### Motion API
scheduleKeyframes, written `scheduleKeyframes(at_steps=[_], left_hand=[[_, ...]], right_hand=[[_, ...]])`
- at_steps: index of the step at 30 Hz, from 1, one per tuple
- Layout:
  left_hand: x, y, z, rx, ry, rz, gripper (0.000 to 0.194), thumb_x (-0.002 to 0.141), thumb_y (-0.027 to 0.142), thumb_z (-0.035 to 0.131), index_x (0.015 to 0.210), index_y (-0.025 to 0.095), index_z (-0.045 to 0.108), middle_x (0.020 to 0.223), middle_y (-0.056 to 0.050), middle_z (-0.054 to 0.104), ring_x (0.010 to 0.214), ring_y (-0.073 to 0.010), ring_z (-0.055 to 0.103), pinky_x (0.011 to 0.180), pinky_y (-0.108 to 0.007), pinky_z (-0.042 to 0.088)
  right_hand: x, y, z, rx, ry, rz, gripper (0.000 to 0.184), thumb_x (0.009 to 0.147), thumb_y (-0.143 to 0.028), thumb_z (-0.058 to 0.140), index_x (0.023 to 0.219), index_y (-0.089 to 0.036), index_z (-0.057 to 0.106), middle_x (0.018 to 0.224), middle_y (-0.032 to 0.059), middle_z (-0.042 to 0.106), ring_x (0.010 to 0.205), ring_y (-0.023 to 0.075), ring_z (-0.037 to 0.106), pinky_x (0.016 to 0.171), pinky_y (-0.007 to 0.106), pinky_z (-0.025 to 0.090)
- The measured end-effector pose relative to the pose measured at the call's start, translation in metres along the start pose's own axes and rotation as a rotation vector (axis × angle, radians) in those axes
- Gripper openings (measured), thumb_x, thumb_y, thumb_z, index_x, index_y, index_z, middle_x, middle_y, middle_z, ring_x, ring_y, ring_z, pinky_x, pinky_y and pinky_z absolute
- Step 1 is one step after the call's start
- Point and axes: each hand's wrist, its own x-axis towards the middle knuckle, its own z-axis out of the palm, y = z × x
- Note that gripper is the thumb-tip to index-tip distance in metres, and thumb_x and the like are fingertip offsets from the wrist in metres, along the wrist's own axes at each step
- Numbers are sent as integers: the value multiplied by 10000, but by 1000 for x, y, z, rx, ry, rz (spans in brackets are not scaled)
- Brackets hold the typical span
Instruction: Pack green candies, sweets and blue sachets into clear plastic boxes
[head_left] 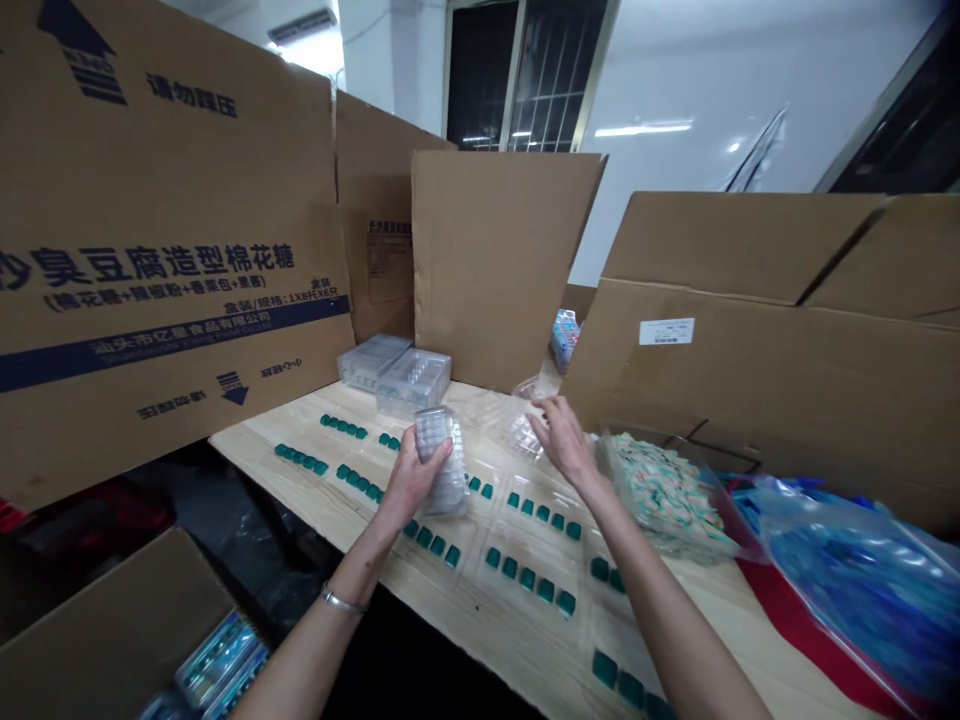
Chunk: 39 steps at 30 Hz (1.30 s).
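While partly hidden behind curled fingers [435, 460], clear plastic blister tray [451, 490] clenched in left hand [409, 482]; right hand [562, 440] half-open just beside it, fingertips [541, 415] touching a second blurred tray [521, 435].

A clear plastic blister tray [439, 460] is held upright in the left hand [409, 480]; a second tray [521, 435], near it, is touched by the right hand [564, 440].

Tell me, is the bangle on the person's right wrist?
No, the metal bangle is on the forearm above the left wrist, while the right wrist is bare.
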Motion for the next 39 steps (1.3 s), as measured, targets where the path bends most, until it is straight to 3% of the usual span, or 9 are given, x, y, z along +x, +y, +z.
scheduleKeyframes(at_steps=[4, 7, 16, 22, 27, 39], left_hand=[[0, -7, 10, 97, -18, 69, 487, 717, 416, 672, 1110, 194, 488, 1019, -72, 619, 938, -214, 601, 859, -347, 440], [0, -13, 13, 130, -56, 116, 532, 719, 400, 672, 1154, 191, 449, 1076, -91, 600, 980, -224, 594, 864, -353, 444], [-8, -8, 14, 161, -133, 140, 564, 739, 440, 657, 1183, 174, 431, 1135, -113, 584, 1025, -222, 586, 895, -350, 439], [-9, -5, 16, 243, -91, 135, 593, 751, 449, 636, 1211, 151, 411, 1123, -139, 595, 1005, -234, 597, 879, -375, 451], [-9, -2, 19, 230, -80, 183, 506, 775, 403, 604, 1172, 149, 419, 1094, -128, 613, 940, -207, 630, 832, -355, 484], [-1, 1, 24, 171, -104, 222, 439, 767, 358, 614, 1106, 146, 434, 1028, -108, 639, 869, -188, 654, 801, -335, 508]], right_hand=[[-22, -44, 26, 331, -312, 160, 316, 785, -476, 564, 811, -182, 677, 758, 38, 654, 696, 167, 595, 690, 315, 493], [-32, -65, 41, 556, -402, 309, 321, 758, -471, 601, 820, -168, 689, 704, 15, 659, 654, 145, 610, 657, 282, 503], [-33, -57, 43, 702, -431, 380, 318, 728, -452, 654, 802, -148, 704, 654, 14, 662, 613, 140, 618, 648, 275, 489], [-35, -61, 49, 615, -342, 372, 264, 736, -404, 612, 745, -151, 686, 589, 5, 636, 557, 136, 591, 590, 258, 480], [-37, -62, 53, 551, -268, 355, 233, 726, -365, 567, 684, -152, 652, 542, -9, 606, 539, 128, 576, 567, 237, 471], [-34, -64, 47, 583, -240, 337, 243, 746, -386, 572, 702, -158, 642, 583, -11, 599, 565, 129, 574, 605, 246, 476]])
